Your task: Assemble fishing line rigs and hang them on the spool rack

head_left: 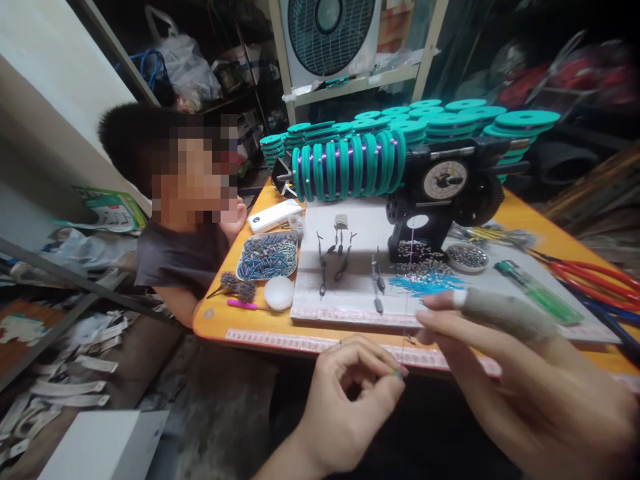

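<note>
While a fine thread (412,248) runs down before the stand of a black machine (435,235), seen from the head camera, I pinch what appears to be its lower end between the thumb and forefinger of my left hand (353,393), just off the near edge of an orange table (213,315). My right hand (520,373), blurred, one finger wrapped in grey, reaches in beside the thread with fingertips near it; I cannot tell whether they grip anything. Teal spools (350,165) line the machine's shaft, with more teal discs (523,119) stacked behind. On the white board (307,273) lie small dark pieces (323,275), a scatter of light-blue pieces (425,285), a round dish (467,269) of metal bits and a green box (543,293). To the left are a container of small blue pieces (267,257), a round white object (279,293) and a magenta-handled tool (242,305). Another person (170,250), in a dark top, is at the table's left side, one hand raised.
</note>
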{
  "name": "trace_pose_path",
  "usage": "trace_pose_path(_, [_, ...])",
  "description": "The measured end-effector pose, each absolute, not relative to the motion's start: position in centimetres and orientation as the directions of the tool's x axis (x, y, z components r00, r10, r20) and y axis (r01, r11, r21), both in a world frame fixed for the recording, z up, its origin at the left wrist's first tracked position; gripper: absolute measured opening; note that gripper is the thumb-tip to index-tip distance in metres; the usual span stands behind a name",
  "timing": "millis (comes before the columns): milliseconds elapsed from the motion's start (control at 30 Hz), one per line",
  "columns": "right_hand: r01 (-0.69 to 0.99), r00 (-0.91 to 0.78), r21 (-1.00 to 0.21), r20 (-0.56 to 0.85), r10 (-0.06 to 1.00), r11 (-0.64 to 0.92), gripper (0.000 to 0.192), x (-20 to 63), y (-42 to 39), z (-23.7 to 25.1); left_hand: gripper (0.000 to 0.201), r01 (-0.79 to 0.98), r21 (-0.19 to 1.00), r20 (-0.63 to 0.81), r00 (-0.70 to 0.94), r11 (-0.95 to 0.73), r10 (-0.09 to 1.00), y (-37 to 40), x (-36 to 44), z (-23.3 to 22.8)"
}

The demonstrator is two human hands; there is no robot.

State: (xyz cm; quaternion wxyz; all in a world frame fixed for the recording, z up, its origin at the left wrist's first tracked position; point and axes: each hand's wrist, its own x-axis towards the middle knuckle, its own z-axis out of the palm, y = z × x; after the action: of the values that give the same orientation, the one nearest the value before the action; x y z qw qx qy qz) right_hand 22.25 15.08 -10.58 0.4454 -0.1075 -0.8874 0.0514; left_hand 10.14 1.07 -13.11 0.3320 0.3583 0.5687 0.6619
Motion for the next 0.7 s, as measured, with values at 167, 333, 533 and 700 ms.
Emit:
trace_pose_path(167, [0.149,-0.803,-0.551,0.418,0.425,0.821,0.018,23.6,13.7,-13.3,0.028,-0.648,0.709,-0.12,-0.498,-0.277,0.859,1.5,12.4,-14.9])
trace_pose_path(333, [0.158,-0.797,-0.782,0.26,0.546,0.603,0.025,22.9,12.6,-13.8,0.028,-0.663,0.684,-0.082,-0.485,-0.305,0.871,1.6,12.6,-15.0])
trace_pose_path(533, [-0.032,-0.616,-0.37,0.739,0.273,0.929,0.025,24.1,12.5,-13.7,0.023,-0.285,0.923,0.054,-0.568,-0.258,0.821,1.2,11.7,-14.5])
trace_pose_path(700, [-0.129,-0.763,-0.363,0.63,0.141,0.923,0.03,23.2,13.9,-11.7,0.012,0.632,0.737,0.622,-0.495,-0.24,0.607,0.6,11.6,-13.9])
